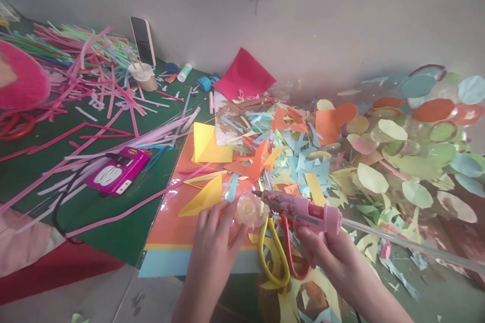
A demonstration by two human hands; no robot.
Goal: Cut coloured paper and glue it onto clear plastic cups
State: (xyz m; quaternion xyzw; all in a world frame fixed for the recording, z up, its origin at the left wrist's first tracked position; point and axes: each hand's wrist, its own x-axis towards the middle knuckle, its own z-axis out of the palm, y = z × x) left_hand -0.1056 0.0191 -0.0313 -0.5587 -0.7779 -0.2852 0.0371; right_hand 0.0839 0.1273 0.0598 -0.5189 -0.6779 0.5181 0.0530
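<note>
My right hand [326, 262] is shut around the grip of a pink hot glue gun [299, 209], whose nozzle points left. A long clear rod [413, 245] runs from the gun's back end towards the right edge. The nozzle tip ends just above a clear plastic dome [250, 209], which my left hand [214, 247] holds at its side with the fingertips. A yellow paper triangle [201, 195] lies just beyond my left fingers on an orange sheet [170, 224]. Scissors with yellow and red handles [275, 257] lie between my hands.
Heaped paper scraps [299, 161] in blue, orange and yellow cover the middle. Coloured paper discs on clear plastic [417, 146] pile up at right. On the green mat [109, 217] at left lie pink straws [102, 96], a magenta power strip [117, 171], and a propped phone [143, 41]. A wall stands behind.
</note>
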